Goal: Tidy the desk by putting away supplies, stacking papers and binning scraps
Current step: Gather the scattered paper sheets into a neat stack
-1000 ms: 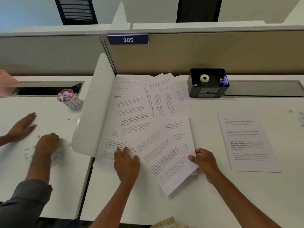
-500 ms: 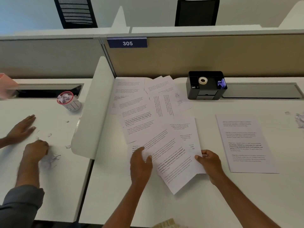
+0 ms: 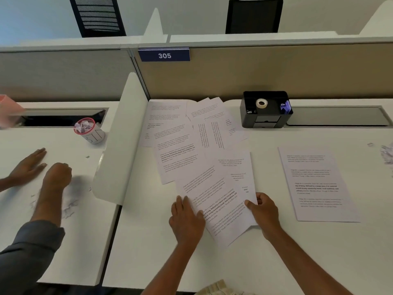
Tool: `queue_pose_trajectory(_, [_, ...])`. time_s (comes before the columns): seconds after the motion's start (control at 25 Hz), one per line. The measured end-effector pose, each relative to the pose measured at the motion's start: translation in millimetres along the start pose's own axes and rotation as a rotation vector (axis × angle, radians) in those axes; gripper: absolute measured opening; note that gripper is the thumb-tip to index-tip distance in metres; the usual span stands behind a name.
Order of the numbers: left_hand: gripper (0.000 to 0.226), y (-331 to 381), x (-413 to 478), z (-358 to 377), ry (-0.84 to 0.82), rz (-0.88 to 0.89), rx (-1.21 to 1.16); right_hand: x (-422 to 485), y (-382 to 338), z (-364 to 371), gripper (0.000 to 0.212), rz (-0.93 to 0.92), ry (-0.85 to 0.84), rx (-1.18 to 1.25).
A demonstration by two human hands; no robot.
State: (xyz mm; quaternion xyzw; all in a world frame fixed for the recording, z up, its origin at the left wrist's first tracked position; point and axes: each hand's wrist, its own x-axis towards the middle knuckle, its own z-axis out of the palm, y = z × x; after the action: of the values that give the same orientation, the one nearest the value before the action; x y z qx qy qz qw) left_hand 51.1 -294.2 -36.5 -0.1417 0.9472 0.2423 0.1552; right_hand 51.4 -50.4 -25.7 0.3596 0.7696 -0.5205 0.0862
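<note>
Several printed sheets point(image 3: 180, 154) lie fanned over the white desk point(image 3: 319, 252) from the back partition toward me. My left hand point(image 3: 187, 220) lies flat with straight fingers on the left edge of the nearest sheets point(image 3: 219, 201). My right hand point(image 3: 263, 211) pinches the right edge of those sheets, thumb on top. A separate neat sheet point(image 3: 314, 184) lies to the right. A black organizer point(image 3: 265, 116) at the back holds a tape roll point(image 3: 261, 103) and purple clips point(image 3: 285, 107).
A white divider point(image 3: 121, 150) splits off the left desk, where another person's two hands point(image 3: 42, 171) sit among paper scraps point(image 3: 70, 203). A cup full of scraps point(image 3: 89, 130) stands there. Crumpled scraps point(image 3: 388, 154) lie at the far right edge.
My left hand has slid right from the left sheets onto the near stack, drawing papers toward my right hand. The pile has shifted right, away from the divider. The neighbour's hand moved among scraps.
</note>
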Motion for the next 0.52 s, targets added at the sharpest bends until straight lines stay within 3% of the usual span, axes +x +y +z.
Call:
queue_pose_trajectory(0.2, [0.08,9.2,-11.4,10.1,-0.054,0.058,0.009,-7.6,-9.9,9.9,0.031,-0.066,-0.001,-0.127])
queue_pose_trajectory(0.52, [0.077,19.1,-13.3,16.2,-0.08,0.071,-0.115,7.7,-6.0,3.9,0.034,0.099,-0.197,0.258])
